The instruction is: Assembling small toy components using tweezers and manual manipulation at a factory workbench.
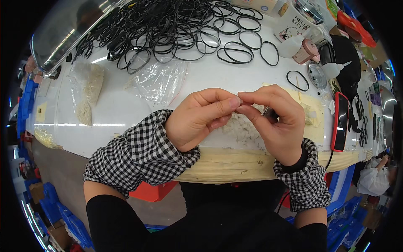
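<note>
My left hand [203, 115] and my right hand [277, 122] meet over the table's near edge, each in a pinch, fingertips touching. Whatever lies between the fingertips is too small to make out. Something dark and shiny [270, 113] shows inside the curled fingers of my right hand, mostly hidden. Beneath the hands lies a scatter of small whitish pieces [242, 130], partly covered by the fingers. Just beyond my left hand a clear plastic bag [161, 82] rests flat. A large heap of thin black rings [155, 27] spreads across the far side, with several loose ones nearer.
A clear bag of whitish bits [89, 90] lies at left, below a transparent bin lid [67, 33]. On the right are a red-edged phone [340, 122] with a cable, squeeze bottles [291, 46], a pink jar [306, 52], a round clear dish [315, 75] and a white cup [291, 26].
</note>
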Available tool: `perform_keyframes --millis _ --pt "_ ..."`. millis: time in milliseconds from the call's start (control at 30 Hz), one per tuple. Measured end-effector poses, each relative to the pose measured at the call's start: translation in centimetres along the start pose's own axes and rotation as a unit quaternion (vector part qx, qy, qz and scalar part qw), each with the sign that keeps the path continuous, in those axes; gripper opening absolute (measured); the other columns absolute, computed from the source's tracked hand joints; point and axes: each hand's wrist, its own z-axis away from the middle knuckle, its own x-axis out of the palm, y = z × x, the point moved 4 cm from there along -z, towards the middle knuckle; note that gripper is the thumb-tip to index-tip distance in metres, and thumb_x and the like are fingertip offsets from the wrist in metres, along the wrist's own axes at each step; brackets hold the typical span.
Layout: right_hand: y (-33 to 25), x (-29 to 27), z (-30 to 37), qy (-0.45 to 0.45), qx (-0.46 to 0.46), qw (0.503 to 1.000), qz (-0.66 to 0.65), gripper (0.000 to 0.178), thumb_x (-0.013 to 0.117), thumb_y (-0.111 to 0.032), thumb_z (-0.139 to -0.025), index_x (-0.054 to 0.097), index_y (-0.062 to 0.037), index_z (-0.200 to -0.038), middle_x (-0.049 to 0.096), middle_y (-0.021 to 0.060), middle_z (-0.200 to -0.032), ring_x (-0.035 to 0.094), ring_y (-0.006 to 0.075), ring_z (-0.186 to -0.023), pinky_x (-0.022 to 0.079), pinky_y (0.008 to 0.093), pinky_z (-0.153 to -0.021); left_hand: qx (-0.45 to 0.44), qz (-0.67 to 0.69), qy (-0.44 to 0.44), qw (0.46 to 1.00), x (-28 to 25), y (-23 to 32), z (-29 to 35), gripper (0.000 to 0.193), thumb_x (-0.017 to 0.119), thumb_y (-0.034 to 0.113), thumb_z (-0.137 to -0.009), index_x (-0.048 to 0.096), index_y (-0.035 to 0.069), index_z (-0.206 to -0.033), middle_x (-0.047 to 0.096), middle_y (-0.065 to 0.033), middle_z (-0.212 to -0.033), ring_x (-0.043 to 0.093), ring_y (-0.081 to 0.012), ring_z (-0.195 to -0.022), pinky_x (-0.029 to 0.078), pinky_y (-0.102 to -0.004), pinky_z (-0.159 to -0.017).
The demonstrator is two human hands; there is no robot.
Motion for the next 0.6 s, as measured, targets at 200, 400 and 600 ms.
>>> perform_keyframes --millis 200,400,600 --pt "0.28 -0.43 -0.14 -0.025 0.022 0.998 -0.056 0.032 0.061 0.011 -0.068 0.07 -0.0031 -0.095 0.061 0.0042 -0.081 0.053 0.0074 -0.063 0.038 0.0185 -0.051 -0.022 0.06 -0.031 0.998 0.15 -0.39 -0.25 0.016 0.056 0.016 -0.094 0.061 0.001 -0.098 0.054 0.0009 -0.078 0.039 -0.0046 -0.062 0.035 -0.0167 -0.056" --pt "-0.1 -0.45 -0.16 -0.01 -0.005 0.999 -0.038 0.033 0.057 0.015 -0.067 0.069 -0.0009 -0.093 0.062 0.0061 -0.082 0.057 0.0107 -0.068 0.043 0.0202 -0.055 -0.034 0.068 -0.014 0.997 0.25 -0.33 -0.32 0.017 0.055 0.017 -0.094 0.061 0.001 -0.098 0.055 -0.0002 -0.082 0.039 -0.0041 -0.063 0.035 -0.0159 -0.056" --pt "-0.45 -0.34 -0.17 -0.005 -0.021 1.0 -0.022 0.033 0.056 0.015 -0.066 0.069 -0.0003 -0.093 0.062 0.0076 -0.082 0.061 0.0135 -0.071 0.047 0.0221 -0.059 -0.026 0.064 -0.02 0.997 0.23 -0.24 -0.22 0.018 0.055 0.018 -0.095 0.061 0.001 -0.098 0.056 -0.0007 -0.085 0.04 -0.0038 -0.064 0.035 -0.0154 -0.056"
